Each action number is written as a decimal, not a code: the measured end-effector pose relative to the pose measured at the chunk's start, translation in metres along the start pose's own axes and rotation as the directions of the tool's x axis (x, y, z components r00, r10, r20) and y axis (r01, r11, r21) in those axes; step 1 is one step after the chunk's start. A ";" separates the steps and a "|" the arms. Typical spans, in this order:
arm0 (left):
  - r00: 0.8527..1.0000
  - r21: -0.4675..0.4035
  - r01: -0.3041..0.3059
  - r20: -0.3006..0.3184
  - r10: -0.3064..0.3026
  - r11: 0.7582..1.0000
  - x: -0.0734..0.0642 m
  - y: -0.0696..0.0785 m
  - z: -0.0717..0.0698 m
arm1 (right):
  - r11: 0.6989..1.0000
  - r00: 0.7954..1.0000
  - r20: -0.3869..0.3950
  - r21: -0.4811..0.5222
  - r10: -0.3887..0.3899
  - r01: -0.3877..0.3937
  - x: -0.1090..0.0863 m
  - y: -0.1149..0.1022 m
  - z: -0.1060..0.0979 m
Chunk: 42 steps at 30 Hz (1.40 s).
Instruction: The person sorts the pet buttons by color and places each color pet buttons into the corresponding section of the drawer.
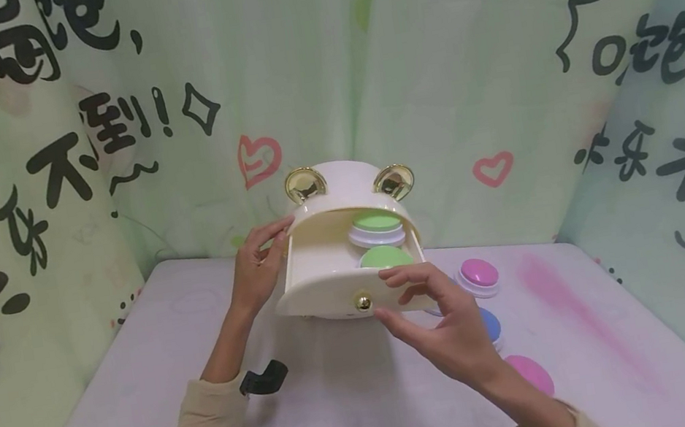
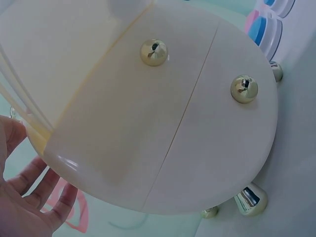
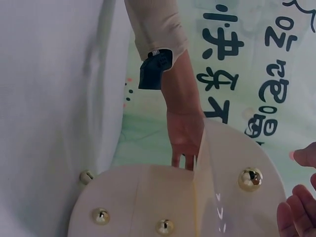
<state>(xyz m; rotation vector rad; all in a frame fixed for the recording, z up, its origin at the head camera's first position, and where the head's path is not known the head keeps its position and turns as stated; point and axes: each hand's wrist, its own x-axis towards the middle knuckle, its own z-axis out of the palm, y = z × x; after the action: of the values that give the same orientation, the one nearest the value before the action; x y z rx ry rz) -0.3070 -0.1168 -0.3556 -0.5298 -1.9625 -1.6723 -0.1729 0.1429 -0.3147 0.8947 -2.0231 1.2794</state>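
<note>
A white rounded cabinet with gold ears stands on the table, its front flap tilted outward. Inside sit two round white containers with green tops, one farther back and one nearer the flap. My left hand rests against the cabinet's left side; in the left wrist view its fingers lie along the outer wall. My right hand is at the flap's right part, thumb near the gold knob. In the right wrist view its fingers are spread beside the flap, holding nothing.
Right of the cabinet are round containers with pink and blue tops; another pink one is partly behind my right forearm. Printed curtains surround the table.
</note>
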 end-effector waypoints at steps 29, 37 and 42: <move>1.000 0.004 0.008 0.001 -0.008 1.000 0.000 0.000 0.001 | 0.979 0.983 -0.017 -0.091 -0.182 0.180 -0.014 0.018 0.031; 1.000 -0.005 0.007 0.002 -0.007 1.000 -0.001 0.001 0.001 | 0.963 0.973 -0.032 -0.151 -0.228 0.221 -0.010 0.021 0.036; 1.000 -0.011 0.005 0.001 -0.005 1.000 -0.001 0.001 0.001 | 0.953 0.968 -0.035 -0.186 -0.248 0.238 -0.006 0.025 0.039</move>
<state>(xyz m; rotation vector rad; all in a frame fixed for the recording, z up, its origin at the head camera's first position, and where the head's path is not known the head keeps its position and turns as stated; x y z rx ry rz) -0.3056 -0.1160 -0.3556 -0.5299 -1.9581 -1.6869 -0.1940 0.1159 -0.3472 0.9739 -1.8807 0.9609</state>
